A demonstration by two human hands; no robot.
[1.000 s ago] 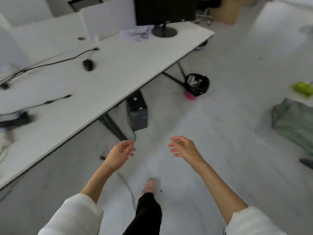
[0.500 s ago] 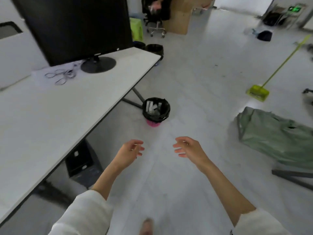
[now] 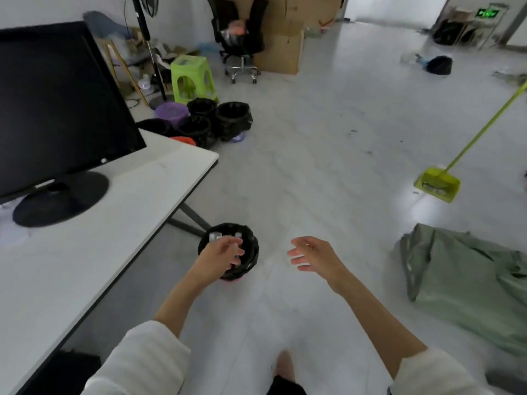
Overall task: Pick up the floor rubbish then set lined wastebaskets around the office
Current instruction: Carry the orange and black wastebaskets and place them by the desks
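A pink wastebasket with a black liner (image 3: 248, 246) stands on the floor by the desk's corner, with white scraps inside. My left hand (image 3: 221, 256) hovers in front of it, fingers relaxed and holding nothing. My right hand (image 3: 312, 255) is held out beside it to the right, fingers loose and empty. Several more lined wastebaskets (image 3: 232, 116) are clustered on the floor beyond the desk's far end, with a purple one (image 3: 171, 112) among them.
The white desk (image 3: 114, 223) with a black monitor (image 3: 54, 109) fills the left. A green sack (image 3: 470, 280) lies on the right. A yellow-green dustpan (image 3: 437, 183) stands at far right. A green stool (image 3: 192, 78), office chair (image 3: 242, 41) and cardboard boxes (image 3: 282, 49) stand at the back.
I have walked forward along the desk and the view has tilted up. The lined wastebasket is now right at my left hand. Both hands stay empty.
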